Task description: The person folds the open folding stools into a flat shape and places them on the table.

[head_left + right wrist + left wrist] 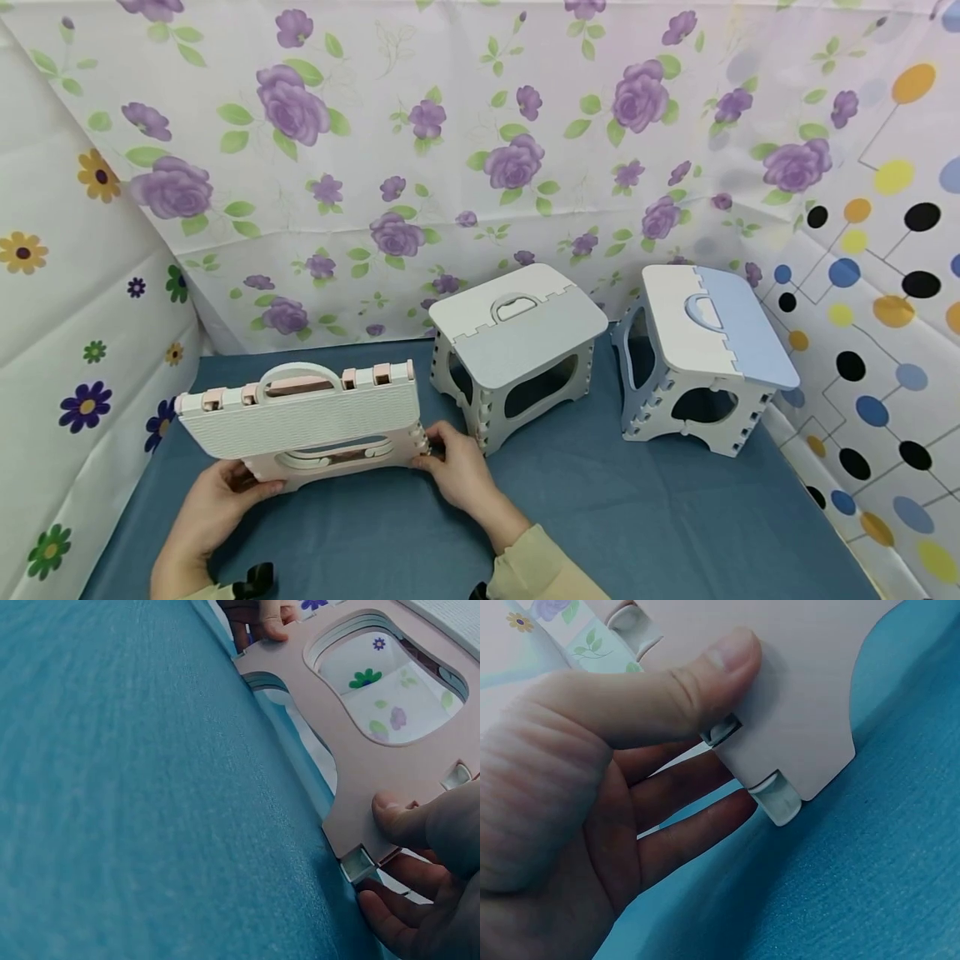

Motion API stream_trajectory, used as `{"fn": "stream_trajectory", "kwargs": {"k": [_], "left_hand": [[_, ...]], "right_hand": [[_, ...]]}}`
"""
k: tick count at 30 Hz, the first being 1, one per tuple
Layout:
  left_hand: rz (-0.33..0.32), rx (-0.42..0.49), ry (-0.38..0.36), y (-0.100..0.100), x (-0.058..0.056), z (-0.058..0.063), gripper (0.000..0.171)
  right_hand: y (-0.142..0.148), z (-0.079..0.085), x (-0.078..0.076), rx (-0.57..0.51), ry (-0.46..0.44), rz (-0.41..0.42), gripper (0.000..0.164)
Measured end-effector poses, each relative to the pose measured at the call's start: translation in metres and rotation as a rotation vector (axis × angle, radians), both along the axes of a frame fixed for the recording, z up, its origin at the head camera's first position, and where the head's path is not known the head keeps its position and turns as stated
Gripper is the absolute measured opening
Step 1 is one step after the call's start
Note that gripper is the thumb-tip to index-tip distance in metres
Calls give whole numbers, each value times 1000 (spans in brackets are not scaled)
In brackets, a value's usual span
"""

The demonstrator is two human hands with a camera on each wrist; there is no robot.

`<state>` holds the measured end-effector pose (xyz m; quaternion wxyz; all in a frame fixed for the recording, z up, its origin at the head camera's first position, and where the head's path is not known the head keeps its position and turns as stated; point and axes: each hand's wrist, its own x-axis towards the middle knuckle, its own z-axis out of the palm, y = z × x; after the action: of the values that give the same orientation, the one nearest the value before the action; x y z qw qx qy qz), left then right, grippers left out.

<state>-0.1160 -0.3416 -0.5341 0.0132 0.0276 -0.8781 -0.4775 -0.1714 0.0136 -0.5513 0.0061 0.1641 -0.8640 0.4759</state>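
A pink and white folding stool [303, 423] stands at the left of the table, partly folded, its seat halves angled up to a ridge with a carry handle on top. Gripping its lower left corner is my left hand [212, 507]. In the left wrist view the thumb [731, 664] lies on the pink leg panel [802, 690], the fingers behind its edge. My right hand [461, 473] pinches the lower right corner; the right wrist view has its thumb [397, 817] on the panel's face and fingers round the hinged edge.
Two unfolded stools stand to the right: a grey and white one [525, 333] close to my right hand, and a blue and white one [705, 333] farther off. Blue cloth [585, 517] covers the table. Patterned curtains [450, 167] enclose the back and sides.
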Motion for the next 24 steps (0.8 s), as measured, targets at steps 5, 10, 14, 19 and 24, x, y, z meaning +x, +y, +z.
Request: {"fn": "stream_trajectory", "kwargs": {"k": [5, 10, 14, 19, 24], "left_hand": [[6, -37, -27, -2, 0, -1, 53], [2, -59, -11, -2, -1, -3, 50], [-6, -48, -9, -2, -1, -3, 49], [-3, -55, 1, -3, -1, -3, 49], [16, -68, -20, -5, 0, -1, 57]], "right_hand": [[0, -1, -1, 1, -3, 44, 29], [0, -1, -1, -16, 4, 61, 34], [0, -1, -1, -30, -7, 59, 30], [-2, 1, 1, -19, -8, 66, 28], [-3, 2, 4, -10, -11, 81, 32]]}}
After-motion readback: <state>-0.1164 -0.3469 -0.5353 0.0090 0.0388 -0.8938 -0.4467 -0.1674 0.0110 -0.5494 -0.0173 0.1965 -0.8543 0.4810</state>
